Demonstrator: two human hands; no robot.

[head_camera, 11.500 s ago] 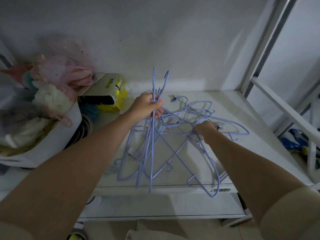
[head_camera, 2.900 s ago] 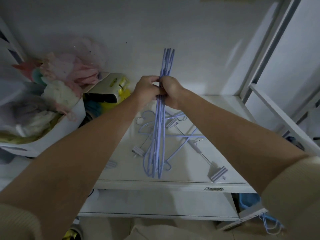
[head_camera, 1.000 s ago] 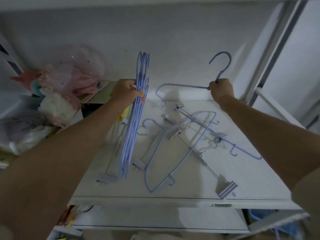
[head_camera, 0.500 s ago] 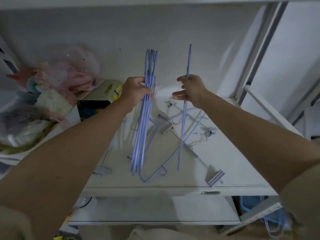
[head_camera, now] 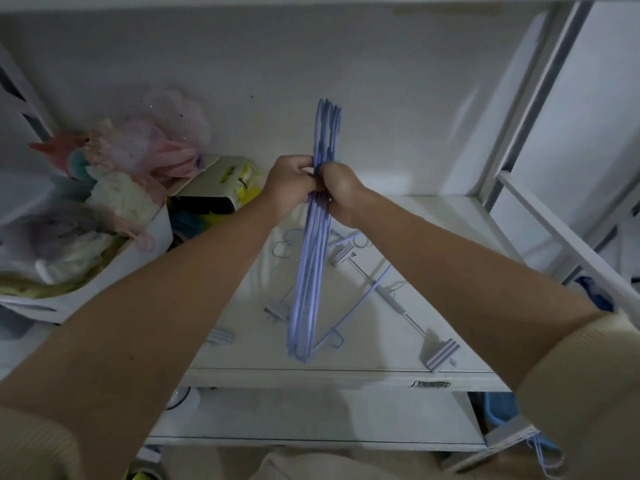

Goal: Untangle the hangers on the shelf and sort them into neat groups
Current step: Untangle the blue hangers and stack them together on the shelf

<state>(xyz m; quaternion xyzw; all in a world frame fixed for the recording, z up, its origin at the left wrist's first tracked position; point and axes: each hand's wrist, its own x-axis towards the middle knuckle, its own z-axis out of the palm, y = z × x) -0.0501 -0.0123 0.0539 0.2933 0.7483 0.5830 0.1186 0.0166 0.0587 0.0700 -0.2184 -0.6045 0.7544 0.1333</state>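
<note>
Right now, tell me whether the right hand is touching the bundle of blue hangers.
Touching. The head view shows the right hand curled round the bundle of blue hangers, pressed against the left hand.

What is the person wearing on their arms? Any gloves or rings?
Both hands, left hand and right hand, are bare, with no gloves or rings visible. The forearms are bare too. Ribbed beige sleeves are pushed up towards the elbows on both arms.
</note>
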